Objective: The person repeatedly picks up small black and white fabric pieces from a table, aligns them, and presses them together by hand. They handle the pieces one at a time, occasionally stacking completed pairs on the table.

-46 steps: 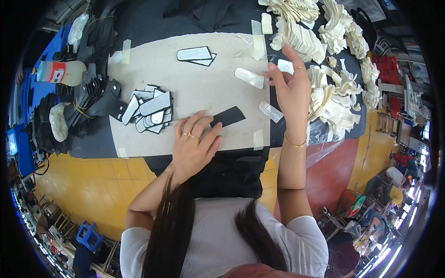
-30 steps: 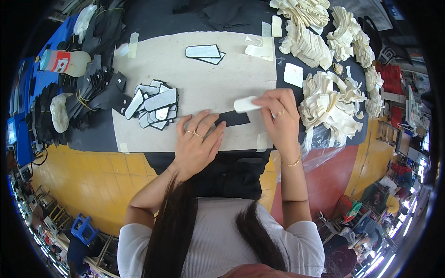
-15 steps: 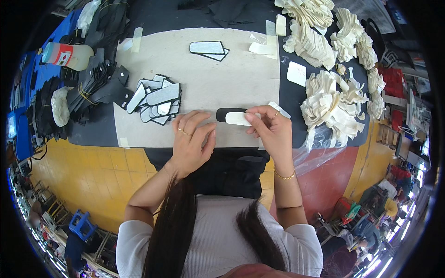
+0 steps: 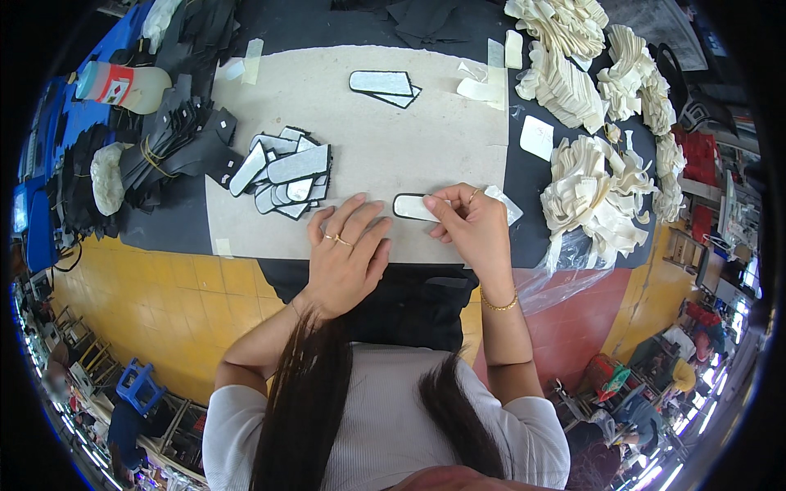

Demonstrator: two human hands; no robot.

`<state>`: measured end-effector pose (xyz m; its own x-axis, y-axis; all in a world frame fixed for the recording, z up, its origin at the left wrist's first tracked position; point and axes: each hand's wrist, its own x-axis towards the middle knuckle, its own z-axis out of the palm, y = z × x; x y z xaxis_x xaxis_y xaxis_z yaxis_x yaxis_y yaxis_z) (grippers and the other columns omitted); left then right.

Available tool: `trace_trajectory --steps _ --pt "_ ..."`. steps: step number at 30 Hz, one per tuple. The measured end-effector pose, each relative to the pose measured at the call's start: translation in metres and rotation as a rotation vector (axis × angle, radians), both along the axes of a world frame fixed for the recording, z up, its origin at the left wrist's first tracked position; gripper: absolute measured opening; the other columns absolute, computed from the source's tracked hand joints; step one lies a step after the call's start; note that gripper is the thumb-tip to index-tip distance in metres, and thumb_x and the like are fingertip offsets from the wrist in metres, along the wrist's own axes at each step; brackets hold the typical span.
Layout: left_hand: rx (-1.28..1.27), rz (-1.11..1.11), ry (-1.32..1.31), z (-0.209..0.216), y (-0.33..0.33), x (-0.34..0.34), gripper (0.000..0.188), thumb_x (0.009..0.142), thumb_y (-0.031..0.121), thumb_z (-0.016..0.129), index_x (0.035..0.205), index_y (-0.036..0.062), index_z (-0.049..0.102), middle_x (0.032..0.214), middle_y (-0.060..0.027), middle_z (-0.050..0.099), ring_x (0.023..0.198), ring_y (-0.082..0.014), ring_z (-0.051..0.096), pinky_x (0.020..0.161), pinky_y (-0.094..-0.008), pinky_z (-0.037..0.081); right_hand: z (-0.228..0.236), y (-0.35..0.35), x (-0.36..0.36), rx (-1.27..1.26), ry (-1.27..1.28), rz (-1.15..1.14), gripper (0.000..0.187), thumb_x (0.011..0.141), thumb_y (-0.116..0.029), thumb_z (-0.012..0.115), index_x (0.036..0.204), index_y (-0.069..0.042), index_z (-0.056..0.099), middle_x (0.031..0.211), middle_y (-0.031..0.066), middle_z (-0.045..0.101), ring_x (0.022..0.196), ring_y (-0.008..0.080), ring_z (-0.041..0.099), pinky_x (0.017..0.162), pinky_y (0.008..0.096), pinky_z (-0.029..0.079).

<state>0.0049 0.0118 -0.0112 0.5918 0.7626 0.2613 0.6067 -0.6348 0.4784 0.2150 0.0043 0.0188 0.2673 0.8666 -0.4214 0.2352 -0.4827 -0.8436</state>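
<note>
Between thumb and fingers, my right hand [image 4: 471,221] pinches a white strip [image 4: 413,206] with rounded corners. The strip lies over a black fabric piece, whose dark edge shows as a thin border around it. My left hand [image 4: 350,254] rests on the beige board with its fingers spread, holding nothing, a little left of the strip. Just beyond it is a heap of black-edged pieces with pale rounded strips on them [image 4: 299,168]. Two similar pieces [image 4: 381,83] lie overlapping farther back on the board [image 4: 426,139].
Bundles of cream fabric pieces [image 4: 594,196] cover the right of the table. Black fabric bundles [image 4: 168,139] and a plastic bottle [image 4: 123,86] with yellowish contents stand at the left. A white card [image 4: 537,137] lies right of the board, and clear plastic [image 4: 565,274] hangs over the table's front edge.
The white strip now lies squarely over the black piece, which before stuck out behind it and to its left. My left hand's fingers have flattened and spread on the board.
</note>
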Motion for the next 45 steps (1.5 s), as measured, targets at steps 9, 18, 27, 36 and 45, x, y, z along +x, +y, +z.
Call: trace_trajectory --steps 9,18,27,36,45 --pt "-0.006 -0.052 0.109 0.005 0.000 0.005 0.051 0.084 0.017 0.073 0.132 0.0103 0.061 0.142 -0.0036 0.054 0.136 -0.0234 0.046 0.107 -0.0493 0.031 -0.002 0.000 -0.001 -0.003 -0.028 0.007 0.022 0.092 -0.018 0.076 0.092 0.003 0.072 0.066 0.0035 0.068 0.055 0.0070 0.065 0.050 0.0206 0.051" --pt "0.086 -0.099 0.308 0.012 0.000 0.010 0.051 0.088 0.024 0.069 0.136 0.0116 0.059 0.150 -0.0023 0.049 0.138 -0.0229 0.043 0.107 -0.0517 0.031 -0.002 -0.012 -0.007 0.239 -0.564 0.138 0.019 0.089 -0.020 0.075 0.095 -0.004 0.066 0.071 0.0101 0.066 0.056 0.0259 0.064 0.052 0.0348 0.049" --pt "0.128 -0.098 0.281 0.009 0.002 0.012 0.048 0.087 0.022 0.070 0.133 0.0091 0.061 0.148 -0.0034 0.049 0.136 -0.0244 0.045 0.105 -0.0520 0.033 -0.006 -0.031 -0.002 0.384 -0.935 0.254 0.045 0.086 -0.038 0.073 0.122 -0.013 0.062 0.119 0.0088 0.063 0.110 0.0281 0.060 0.088 0.0487 0.043" --pt "0.149 -0.127 0.268 0.016 0.011 0.013 0.040 0.085 0.023 0.073 0.122 0.0086 0.066 0.136 -0.0035 0.056 0.127 -0.0242 0.050 0.101 -0.0495 0.036 -0.013 -0.069 0.004 0.200 -1.111 0.561 0.082 0.085 -0.061 0.061 0.151 -0.014 0.047 0.162 0.0061 0.036 0.153 0.0354 0.021 0.118 0.0628 0.001" --pt "-0.125 -0.070 -0.005 0.017 0.037 0.029 0.032 0.082 0.020 0.078 0.111 0.0096 0.068 0.108 -0.0040 0.061 0.108 -0.0247 0.054 0.094 -0.0408 0.036 -0.010 -0.056 0.020 0.576 -0.960 0.198 0.031 0.077 -0.015 0.081 0.107 -0.020 0.074 0.135 -0.0006 0.057 0.119 0.0264 0.049 0.097 0.0433 0.030"
